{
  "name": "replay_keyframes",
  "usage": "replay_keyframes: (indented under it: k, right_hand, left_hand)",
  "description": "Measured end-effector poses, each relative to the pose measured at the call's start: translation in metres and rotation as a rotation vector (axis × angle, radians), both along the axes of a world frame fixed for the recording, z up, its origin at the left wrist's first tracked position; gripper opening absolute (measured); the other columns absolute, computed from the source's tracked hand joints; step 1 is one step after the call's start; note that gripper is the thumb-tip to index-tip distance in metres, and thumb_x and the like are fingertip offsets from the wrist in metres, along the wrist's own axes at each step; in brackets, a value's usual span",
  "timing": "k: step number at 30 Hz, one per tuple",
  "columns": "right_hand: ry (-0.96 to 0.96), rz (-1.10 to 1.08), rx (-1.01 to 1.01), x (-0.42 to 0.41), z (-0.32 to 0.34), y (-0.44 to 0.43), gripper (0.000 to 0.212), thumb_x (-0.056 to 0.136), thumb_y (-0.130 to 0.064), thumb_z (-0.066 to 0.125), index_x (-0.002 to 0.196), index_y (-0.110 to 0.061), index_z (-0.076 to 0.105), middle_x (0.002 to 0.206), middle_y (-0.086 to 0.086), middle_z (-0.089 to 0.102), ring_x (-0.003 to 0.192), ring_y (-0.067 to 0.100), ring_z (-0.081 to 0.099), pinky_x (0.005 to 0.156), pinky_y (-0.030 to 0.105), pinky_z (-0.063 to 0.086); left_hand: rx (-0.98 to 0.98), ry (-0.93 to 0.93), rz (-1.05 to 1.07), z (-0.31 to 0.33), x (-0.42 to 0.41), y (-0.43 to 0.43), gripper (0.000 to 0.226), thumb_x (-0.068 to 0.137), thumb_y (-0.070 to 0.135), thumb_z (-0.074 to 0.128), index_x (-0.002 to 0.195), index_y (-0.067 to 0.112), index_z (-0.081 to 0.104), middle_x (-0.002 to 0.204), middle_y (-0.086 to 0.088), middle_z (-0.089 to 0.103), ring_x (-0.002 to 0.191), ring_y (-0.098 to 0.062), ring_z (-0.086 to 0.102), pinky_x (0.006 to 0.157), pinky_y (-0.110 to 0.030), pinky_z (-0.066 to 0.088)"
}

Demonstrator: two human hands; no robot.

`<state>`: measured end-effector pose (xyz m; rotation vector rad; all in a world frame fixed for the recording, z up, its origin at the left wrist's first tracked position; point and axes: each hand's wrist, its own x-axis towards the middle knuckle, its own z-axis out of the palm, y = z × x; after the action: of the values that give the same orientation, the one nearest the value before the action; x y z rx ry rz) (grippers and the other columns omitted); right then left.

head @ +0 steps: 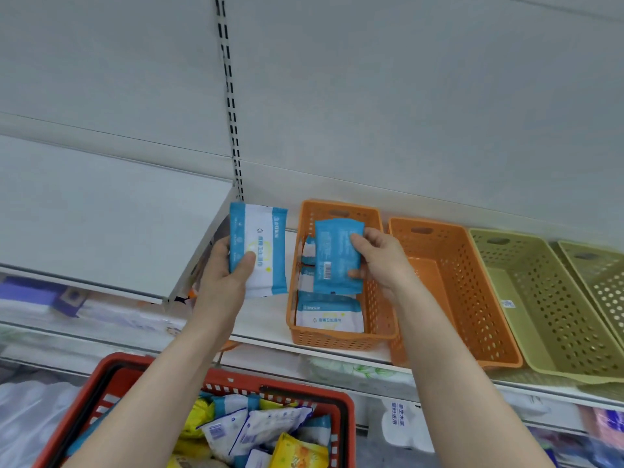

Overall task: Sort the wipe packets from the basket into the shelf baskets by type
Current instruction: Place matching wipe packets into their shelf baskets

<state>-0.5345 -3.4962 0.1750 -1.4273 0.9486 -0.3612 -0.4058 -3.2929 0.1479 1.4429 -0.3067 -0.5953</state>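
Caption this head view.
Left hand holds a white-blue packet, right hand a blue packet over the leftmost orange basket; red basket below.

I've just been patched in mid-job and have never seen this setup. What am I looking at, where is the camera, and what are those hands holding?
There is no machine here. This is one picture from a wide-angle camera worn on a person's head, looking forward and down at a shop shelf.

The left hand grips a blue-and-white packet, front side showing. The right hand holds a blue packet, barcode side up, at the leftmost orange basket. That basket already has similar blue-and-white packets lying in it.

To its right on the shelf stand a second orange basket and green baskets.

At the bottom is the red basket, holding mixed packets in blue, white and yellow that are not yet sorted.
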Motion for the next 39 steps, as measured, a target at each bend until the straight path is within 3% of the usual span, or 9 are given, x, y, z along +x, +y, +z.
replay_keyframes:
  k: [4,6,10,14,20,24,34,36,39]
  right_hand:
    - [0.151,-0.036,-0.705,0.013,-0.015,-0.025,0.021,0.09,-0.017,0.067,0.11,-0.018,0.068,0.104,-0.006,0.071,0.095,0.01,0.066,0.08,0.029,0.056]
    - [0.301,0.108,-0.944,0.023,-0.03,-0.025,0.024,0.089,-0.019,0.067,0.112,-0.023,0.071,0.108,-0.006,0.072,0.098,0.012,0.065,0.089,0.032,0.052]
    - [0.858,0.651,-0.811,0.03,-0.07,-0.019,0.041,0.091,-0.005,0.059,0.127,-0.024,0.065,0.128,0.001,0.065,0.116,0.022,0.061,0.099,0.035,0.05]
    - [0.741,0.41,-0.811,0.02,-0.069,-0.035,0.048,0.087,0.004,0.053,0.128,-0.018,0.064,0.124,0.007,0.066,0.114,0.025,0.061,0.097,0.033,0.049]
    - [0.936,0.721,-1.064,0.032,-0.079,-0.028,0.053,0.091,0.001,0.048,0.14,-0.018,0.045,0.129,0.013,0.052,0.119,0.034,0.049,0.088,0.042,0.049]
    - [0.891,0.576,-1.175,0.048,-0.082,-0.036,0.048,0.09,0.0,0.053,0.134,-0.017,0.049,0.124,0.011,0.055,0.116,0.032,0.051,0.085,0.038,0.048]
    - [0.715,0.444,-1.045,0.061,-0.089,-0.045,0.044,0.091,-0.006,0.056,0.132,-0.021,0.056,0.125,0.01,0.059,0.112,0.03,0.057,0.089,0.039,0.049]
    - [0.471,0.271,-0.824,0.055,-0.067,-0.034,0.031,0.096,-0.019,0.056,0.126,-0.021,0.062,0.115,0.004,0.066,0.102,0.022,0.062,0.084,0.034,0.05]
    - [0.108,0.191,-0.254,0.043,-0.022,-0.003,0.026,0.099,-0.039,0.051,0.113,-0.02,0.064,0.099,-0.001,0.07,0.089,0.016,0.067,0.071,0.029,0.055]
  left_hand:
    - [0.009,0.0,-0.007,0.001,0.004,-0.005,0.027,0.101,0.019,0.054,0.126,0.027,0.054,0.124,0.0,0.067,0.117,-0.022,0.063,0.103,-0.053,0.048]
    - [0.013,0.0,-0.008,0.002,0.006,-0.009,0.024,0.101,0.017,0.053,0.123,0.027,0.054,0.123,-0.002,0.068,0.116,-0.023,0.063,0.102,-0.052,0.048]
    - [0.022,-0.004,-0.006,0.004,0.009,-0.015,0.025,0.101,0.018,0.053,0.125,0.021,0.053,0.121,-0.002,0.068,0.113,-0.022,0.065,0.099,-0.047,0.051]
    - [0.031,-0.007,-0.023,0.0,0.008,-0.016,0.021,0.101,0.018,0.052,0.122,0.021,0.053,0.118,0.0,0.069,0.111,-0.02,0.066,0.091,-0.038,0.054]
    - [0.053,-0.002,-0.043,-0.005,0.006,-0.017,0.026,0.101,0.019,0.053,0.127,0.023,0.052,0.121,0.001,0.068,0.112,-0.019,0.065,0.094,-0.041,0.053]
    - [0.061,-0.017,-0.034,-0.01,0.009,-0.016,0.031,0.099,0.023,0.057,0.13,0.023,0.053,0.121,0.001,0.069,0.112,-0.021,0.065,0.099,-0.05,0.051]
    - [0.063,-0.019,-0.021,-0.009,0.005,-0.019,0.023,0.1,0.016,0.053,0.121,0.023,0.056,0.117,-0.002,0.07,0.11,-0.026,0.066,0.095,-0.047,0.053]
    - [0.061,-0.007,-0.026,-0.006,0.002,-0.021,0.021,0.1,0.017,0.053,0.119,0.025,0.057,0.116,-0.002,0.07,0.109,-0.024,0.066,0.094,-0.044,0.054]
    - [0.052,-0.011,-0.066,0.0,-0.003,-0.022,0.021,0.101,0.018,0.053,0.12,0.025,0.058,0.112,0.003,0.072,0.103,-0.016,0.068,0.089,-0.038,0.055]
